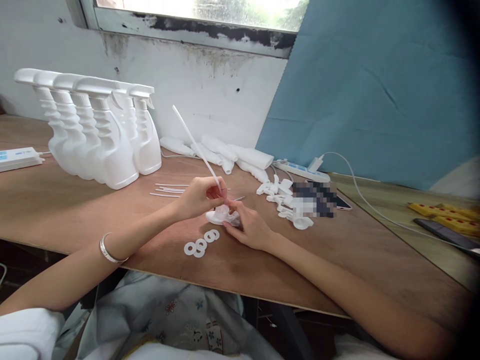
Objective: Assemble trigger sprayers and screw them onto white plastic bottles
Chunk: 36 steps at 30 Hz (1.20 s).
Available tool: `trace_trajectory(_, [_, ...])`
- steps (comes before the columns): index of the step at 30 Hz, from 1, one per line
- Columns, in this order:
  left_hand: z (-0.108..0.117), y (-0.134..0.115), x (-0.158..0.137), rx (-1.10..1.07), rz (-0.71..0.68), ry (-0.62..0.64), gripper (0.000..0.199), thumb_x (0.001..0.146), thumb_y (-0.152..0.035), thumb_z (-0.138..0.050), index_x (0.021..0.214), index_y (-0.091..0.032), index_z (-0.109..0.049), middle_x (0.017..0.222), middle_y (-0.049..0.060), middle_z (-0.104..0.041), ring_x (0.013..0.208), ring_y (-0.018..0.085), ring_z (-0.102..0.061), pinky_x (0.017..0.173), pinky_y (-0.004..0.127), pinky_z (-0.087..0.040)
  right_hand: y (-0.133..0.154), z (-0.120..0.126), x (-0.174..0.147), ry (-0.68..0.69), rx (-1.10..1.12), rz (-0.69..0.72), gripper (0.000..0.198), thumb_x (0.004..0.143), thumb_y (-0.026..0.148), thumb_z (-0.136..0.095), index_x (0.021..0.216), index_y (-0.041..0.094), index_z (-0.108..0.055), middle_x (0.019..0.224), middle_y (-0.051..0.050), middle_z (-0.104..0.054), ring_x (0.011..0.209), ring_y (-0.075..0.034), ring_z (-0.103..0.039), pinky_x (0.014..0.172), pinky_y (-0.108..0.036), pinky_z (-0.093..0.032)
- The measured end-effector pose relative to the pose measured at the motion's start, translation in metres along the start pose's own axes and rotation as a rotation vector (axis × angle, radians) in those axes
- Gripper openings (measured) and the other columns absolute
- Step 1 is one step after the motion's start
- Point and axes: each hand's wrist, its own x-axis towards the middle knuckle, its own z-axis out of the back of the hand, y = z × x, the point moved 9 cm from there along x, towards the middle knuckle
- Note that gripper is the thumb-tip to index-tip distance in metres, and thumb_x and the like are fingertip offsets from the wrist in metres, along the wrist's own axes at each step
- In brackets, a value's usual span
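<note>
My left hand (200,197) pinches the lower part of a thin white plastic tube (195,142), which slants up and to the left. Below it, a white trigger spray head (215,217) lies upside down on the table. The fingers of my right hand (249,225) are closed around this spray head, close to the tube's lower end. Whether the tube sits inside the head is hidden by my fingers. Several flat white ring washers (190,248) lie just in front of the hands. More thin tubes (165,190) rest to the left of my left hand.
Assembled white spray bottles (116,150) stand at the back left. Empty-looking bottles (247,156) lie along the wall. Loose spray-head parts (285,197) are on the right, near a phone (343,201). Power strips (305,171) and a white cable (354,177) lie about the brown table (337,255).
</note>
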Motion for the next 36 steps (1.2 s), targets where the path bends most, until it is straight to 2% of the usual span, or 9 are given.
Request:
trace_trajectory(7, [-0.0037,0.0018,0.0029,-0.015,-0.034,0.024,0.004,0.069,-0.009,-0.057,0.067,-0.013,-0.056,0.065,0.000,-0.060,0.061,0.011,-0.058,0.059,0.023,-0.049,-0.0003,0.0002,0.0003,-0.006,-0.003,0.003,0.039,0.080,0.026,-0.051,0.115,0.017,-0.035,0.093,-0.008,-0.062,0.069,-0.018,-0.061,0.062,-0.029,-0.047])
trace_trajectory(14, [-0.0001,0.0001,0.0027,0.053,-0.084,0.000,0.007,0.069,-0.009,-0.057,0.066,-0.013,-0.062,0.067,0.001,-0.058,0.060,0.009,-0.055,0.058,0.021,-0.047,-0.0023,-0.0015,0.0003,0.000,0.001,-0.010,0.039,0.080,0.026,-0.051,0.115,0.019,-0.035,0.090,-0.006,-0.061,0.064,-0.017,-0.059,0.058,-0.028,-0.046])
trace_trajectory(20, [-0.0045,-0.0043,0.0034,0.063,-0.106,0.060,0.008,0.070,-0.011,-0.059,0.065,-0.013,-0.064,0.064,0.001,-0.058,0.059,0.009,-0.053,0.055,0.019,-0.044,-0.0017,-0.0010,0.0005,0.002,0.010,-0.018,0.035,0.080,0.027,-0.051,0.111,0.019,-0.036,0.088,-0.006,-0.061,0.064,-0.017,-0.059,0.056,-0.028,-0.045])
trace_trajectory(28, [-0.0038,0.0020,0.0045,0.002,-0.084,0.040,0.008,0.068,-0.009,-0.059,0.063,-0.012,-0.064,0.064,0.001,-0.058,0.057,0.008,-0.052,0.051,0.018,-0.042,0.0004,0.0004,0.0008,-0.015,0.027,-0.007,0.037,0.080,0.026,-0.051,0.113,0.019,-0.035,0.088,-0.006,-0.061,0.073,-0.019,-0.060,0.064,-0.030,-0.048])
trace_trajectory(36, [-0.0050,-0.0016,0.0025,0.118,-0.135,0.055,0.010,0.069,-0.011,-0.059,0.061,-0.014,-0.065,0.062,-0.001,-0.052,0.054,0.006,-0.047,0.050,0.016,-0.040,-0.0015,-0.0002,0.0004,-0.016,0.019,-0.017,0.037,0.080,0.027,-0.051,0.113,0.020,-0.035,0.088,-0.006,-0.060,0.070,-0.019,-0.060,0.062,-0.030,-0.047])
